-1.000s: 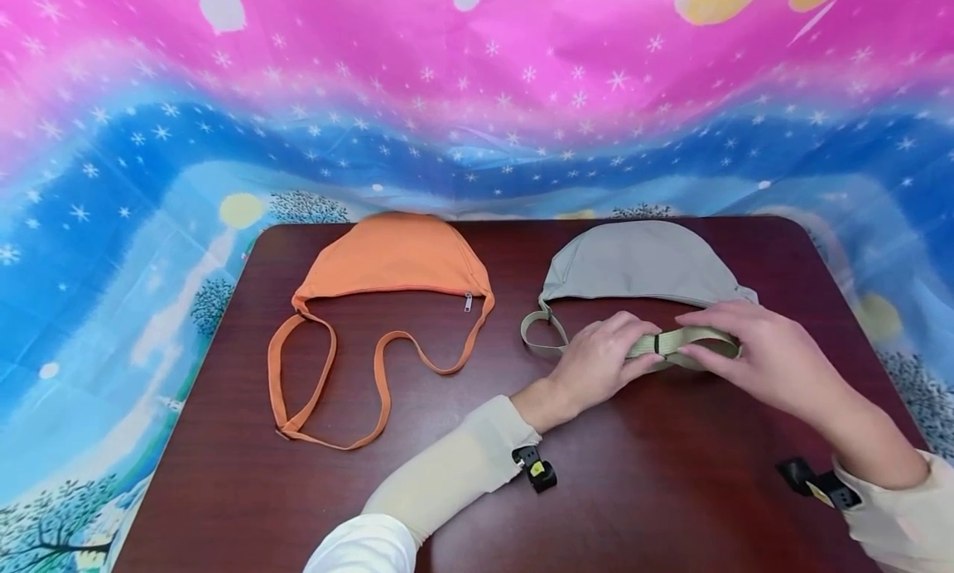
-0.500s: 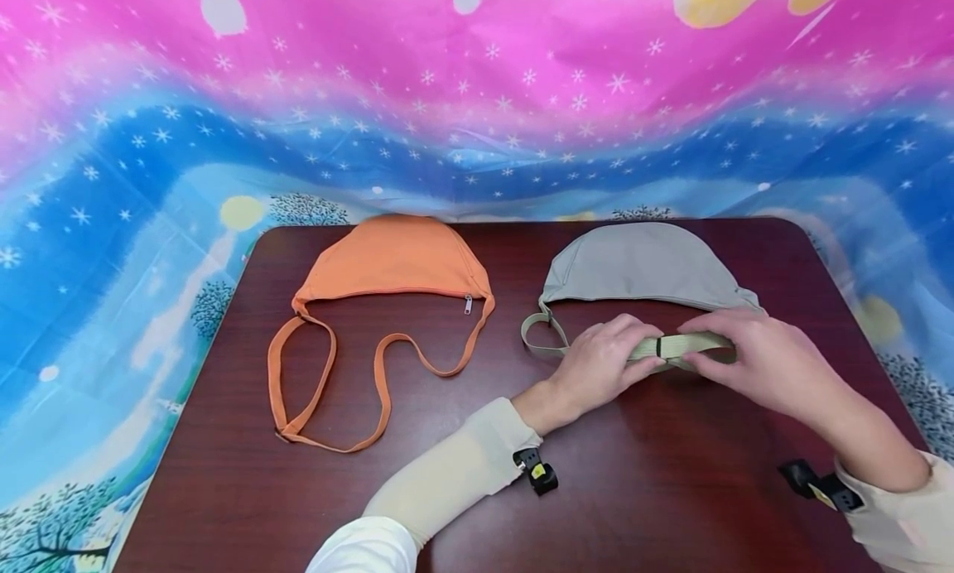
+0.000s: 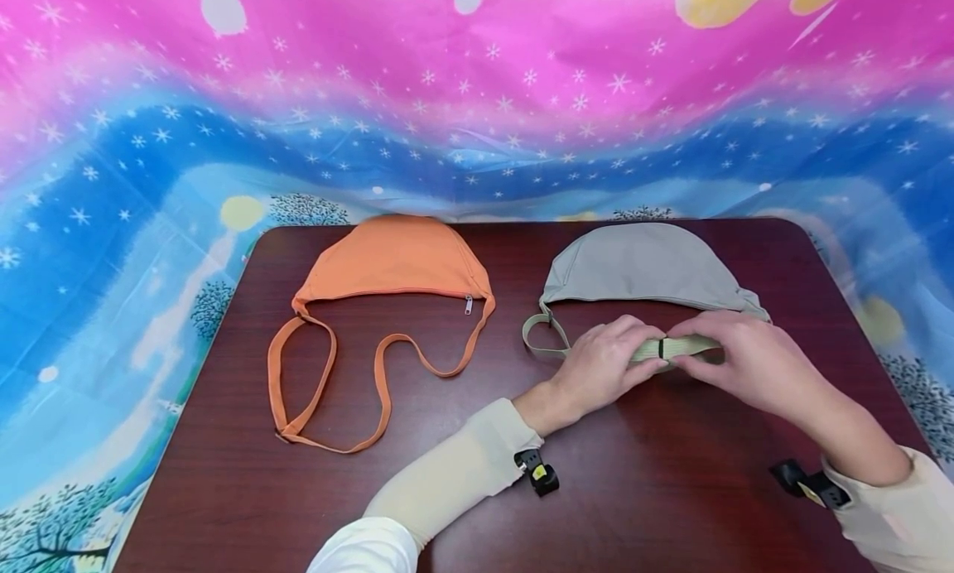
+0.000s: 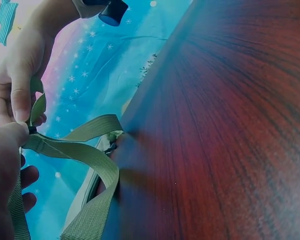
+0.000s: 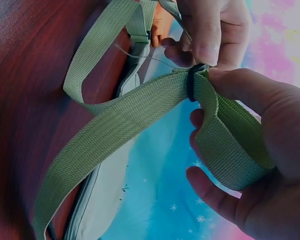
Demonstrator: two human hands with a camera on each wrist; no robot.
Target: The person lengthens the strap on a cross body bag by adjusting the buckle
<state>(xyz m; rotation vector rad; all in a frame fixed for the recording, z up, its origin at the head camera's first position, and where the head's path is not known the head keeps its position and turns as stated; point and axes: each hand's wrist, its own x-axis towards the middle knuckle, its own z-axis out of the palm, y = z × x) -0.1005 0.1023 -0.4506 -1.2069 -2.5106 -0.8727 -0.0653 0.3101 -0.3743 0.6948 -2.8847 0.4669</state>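
Note:
A grey half-moon bag [image 3: 641, 262] lies at the right of the table, with a green webbing strap in front of it. My left hand [image 3: 604, 359] pinches this strap [image 5: 120, 120] just left of its black slider [image 3: 661, 349]. From the other side, my right hand [image 3: 760, 358] pinches the strap between thumb and fingers, its fingertips right at the slider. In the right wrist view, the webbing folds into a loop inside my right palm, and a loose thread hangs near the slider. The held strap is raised above the table.
An orange half-moon bag [image 3: 398, 254] lies to the left, its thin orange strap [image 3: 382, 382] curving over the dark wooden table [image 3: 477, 507]. Behind the table hangs a pink and blue printed cloth [image 3: 477, 126]. Each forearm carries a small black wrist camera [image 3: 538, 474].
My right hand has slid left along the strap up to the slider, and its fingers have closed in on the loop there. My left hand and both bags stay nearly still.

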